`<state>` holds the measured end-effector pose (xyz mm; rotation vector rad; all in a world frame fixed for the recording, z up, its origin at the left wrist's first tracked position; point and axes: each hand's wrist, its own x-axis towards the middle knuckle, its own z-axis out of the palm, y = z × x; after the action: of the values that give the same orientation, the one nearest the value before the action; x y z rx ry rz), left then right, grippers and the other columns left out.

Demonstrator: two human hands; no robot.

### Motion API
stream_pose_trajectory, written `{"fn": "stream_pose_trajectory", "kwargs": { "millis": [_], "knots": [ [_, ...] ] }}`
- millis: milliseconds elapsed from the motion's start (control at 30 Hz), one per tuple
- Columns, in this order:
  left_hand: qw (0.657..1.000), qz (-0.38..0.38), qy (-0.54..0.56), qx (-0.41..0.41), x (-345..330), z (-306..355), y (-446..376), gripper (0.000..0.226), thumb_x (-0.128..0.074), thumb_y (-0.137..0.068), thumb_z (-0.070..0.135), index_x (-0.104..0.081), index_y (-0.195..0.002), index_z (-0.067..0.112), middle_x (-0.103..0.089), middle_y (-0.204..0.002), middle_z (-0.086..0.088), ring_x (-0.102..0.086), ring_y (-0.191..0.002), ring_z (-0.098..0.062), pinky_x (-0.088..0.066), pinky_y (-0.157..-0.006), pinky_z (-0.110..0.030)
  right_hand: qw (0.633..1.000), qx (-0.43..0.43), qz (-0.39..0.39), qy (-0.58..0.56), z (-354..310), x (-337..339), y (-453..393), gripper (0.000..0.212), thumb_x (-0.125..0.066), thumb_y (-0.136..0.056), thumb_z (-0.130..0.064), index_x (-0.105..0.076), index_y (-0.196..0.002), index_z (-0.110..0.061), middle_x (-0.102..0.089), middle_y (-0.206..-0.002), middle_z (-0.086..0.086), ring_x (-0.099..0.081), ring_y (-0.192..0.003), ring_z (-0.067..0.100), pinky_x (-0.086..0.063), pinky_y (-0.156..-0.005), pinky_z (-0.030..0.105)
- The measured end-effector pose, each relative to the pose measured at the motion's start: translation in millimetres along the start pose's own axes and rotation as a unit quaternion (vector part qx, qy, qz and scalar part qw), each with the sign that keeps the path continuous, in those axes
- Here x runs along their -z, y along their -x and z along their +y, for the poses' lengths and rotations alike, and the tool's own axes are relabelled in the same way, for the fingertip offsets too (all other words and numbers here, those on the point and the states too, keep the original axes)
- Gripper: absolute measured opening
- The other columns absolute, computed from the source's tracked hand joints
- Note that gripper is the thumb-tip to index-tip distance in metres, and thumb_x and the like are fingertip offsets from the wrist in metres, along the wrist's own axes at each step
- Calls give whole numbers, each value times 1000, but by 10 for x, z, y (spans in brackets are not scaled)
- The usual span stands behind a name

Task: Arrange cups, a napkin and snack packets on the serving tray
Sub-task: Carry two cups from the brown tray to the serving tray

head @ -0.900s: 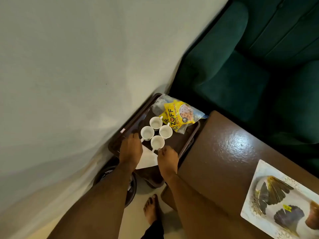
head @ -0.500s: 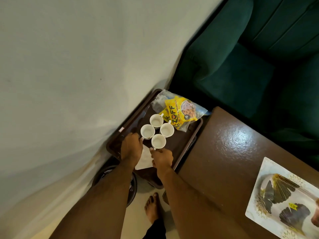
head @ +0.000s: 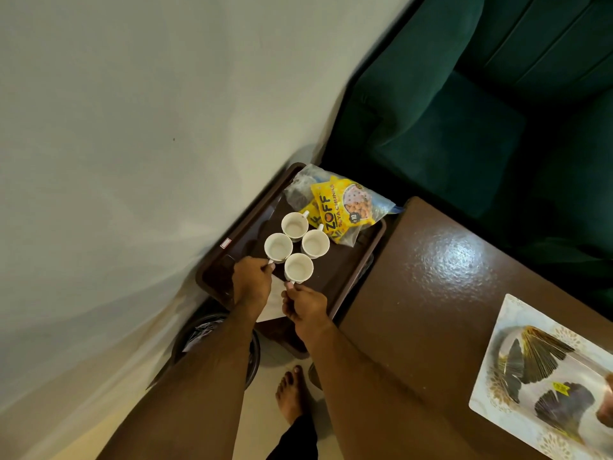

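I judge the job nearly done: 4 cups (head: 297,246) cluster mid-tray (head: 345,280), snack packets (head: 341,207) at 1 o'clock of them, napkin (head: 273,302) at 6 o'clock under my wrists. My left hand (head: 252,283) has its grip pinched on the 9 o'clock cup's handle; my right hand (head: 305,307) pinches the 6 o'clock cup's handle. Only small nudges look left.

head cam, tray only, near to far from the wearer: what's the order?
napkin → nearest cup → farthest cup → yellow snack packet. The two middle cups sit level with each other, so I've left them out.
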<state>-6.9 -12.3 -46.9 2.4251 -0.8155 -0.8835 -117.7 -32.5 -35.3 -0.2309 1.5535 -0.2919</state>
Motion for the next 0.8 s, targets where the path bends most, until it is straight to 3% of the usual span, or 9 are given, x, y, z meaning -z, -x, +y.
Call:
{"fn": "stream_pose_trajectory", "kwargs": {
  "millis": [167,267,400,567,667,800],
  "knots": [
    [999,21,46,1,-64,9,200,25,-68,-100,19,-80,-112,1,-79,-98,-22,-74,-90,-35,-54,-80,-37,999,36,-6,21,-6,138,72,20,-68,-97,-6,-74,-114,4,-65,-74,10,-57,-63,14,-54,-60,24],
    [994,55,89,7,-118,2,389,23,-68,-99,15,-80,-107,-4,-79,-95,-25,-75,-82,-39,-58,-78,-42,998,59,-22,12,-8,260,160,19,-70,-96,-6,-75,-111,3,-66,-73,10,-58,-63,14,-55,-61,24],
    [988,99,122,6,-177,82,695,19,-70,-98,14,-82,-97,-1,-78,-85,-19,-74,-73,-34,-46,-69,-29,994,100,-42,13,-12,506,302,15,-71,-96,-8,-76,-107,0,-68,-74,9,-58,-65,14,-54,-62,25],
    [985,110,134,-20,-302,394,1074,20,-70,-98,16,-82,-97,-1,-78,-89,-19,-74,-79,-34,-52,-74,-34,987,153,-41,13,-86,956,424,11,-70,-96,-8,-78,-99,-1,-68,-70,8,-57,-61,14,-52,-59,26],
    [984,116,131,-41,-460,651,1306,19,-71,-97,15,-82,-100,-1,-78,-88,-19,-72,-81,-33,-43,-73,-27,983,180,-45,6,-165,1298,481,13,-67,-98,-6,-76,-88,-3,-63,-69,9,-51,-59,14,-47,-55,24],
    [983,100,143,-58,-768,1001,1682,21,-71,-98,14,-81,-107,-1,-78,-95,-18,-69,-80,-25,-39,-72,-16,976,215,-34,2,-267,1925,554,19,-64,-99,-3,-73,-91,12,-57,-66,11,-48,-57,14,-43,-53,23]
  ]
}}
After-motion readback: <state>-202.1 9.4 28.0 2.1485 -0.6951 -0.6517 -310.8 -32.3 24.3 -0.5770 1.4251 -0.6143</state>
